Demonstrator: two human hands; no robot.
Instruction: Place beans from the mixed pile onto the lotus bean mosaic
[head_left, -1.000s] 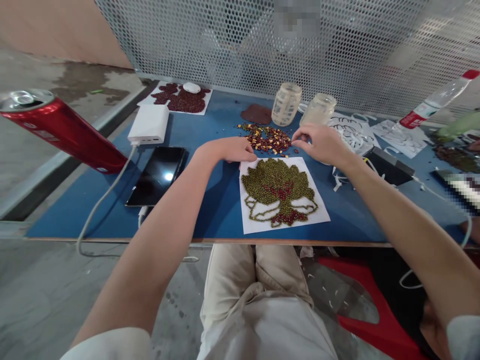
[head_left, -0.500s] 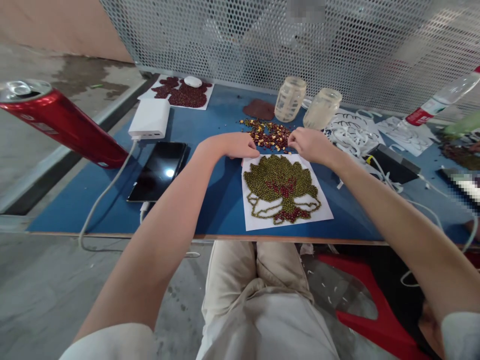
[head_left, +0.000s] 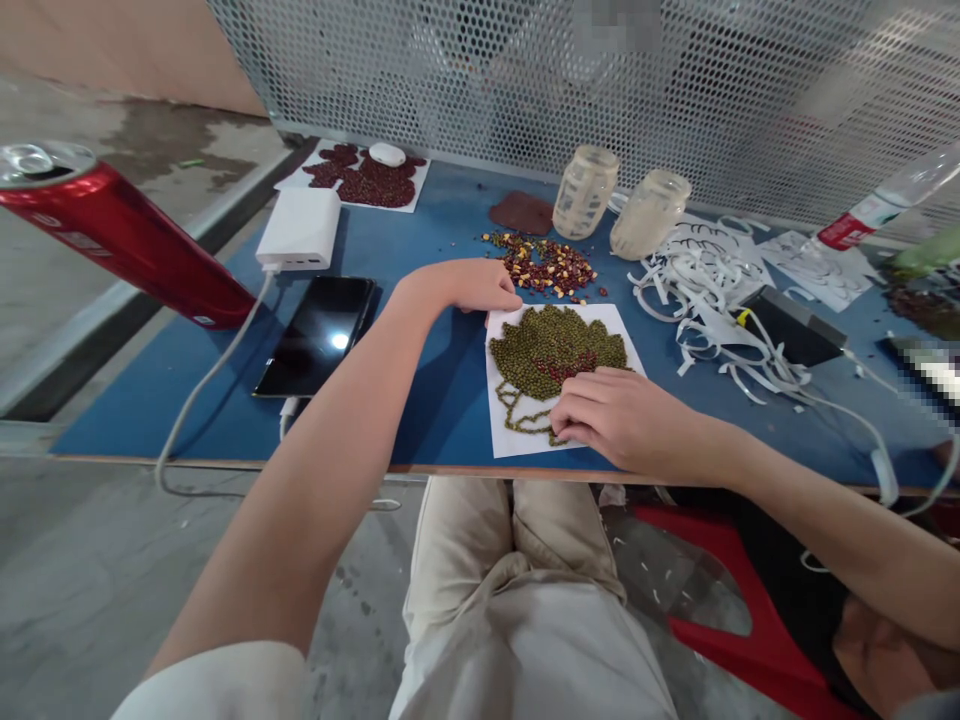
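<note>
A white sheet (head_left: 498, 441) lies on the blue table (head_left: 420, 400) and carries a picture made of green and red beans (head_left: 555, 345). My left hand (head_left: 466, 285) rests knuckles up at the sheet's top left corner, fingers curled. My right hand (head_left: 616, 422) lies over the sheet's lower right part, covering that part of the picture. Its fingers are drawn together with the tips on the beans, and anything between them is hidden. A loose pile of mixed beans (head_left: 547, 267) sits just beyond the sheet.
Two glass jars (head_left: 585, 190) (head_left: 649, 212) and a brown lid (head_left: 523, 212) stand behind the pile. White paper strips (head_left: 705, 290) and a black box (head_left: 795, 335) lie right. A phone (head_left: 319, 335), power bank (head_left: 300, 228) and red can (head_left: 120, 240) are left. Metal mesh backs the table.
My right hand has left the bean pile and come toward me, down onto the lower right of the bean picture. My left hand has stayed at the sheet's corner.
</note>
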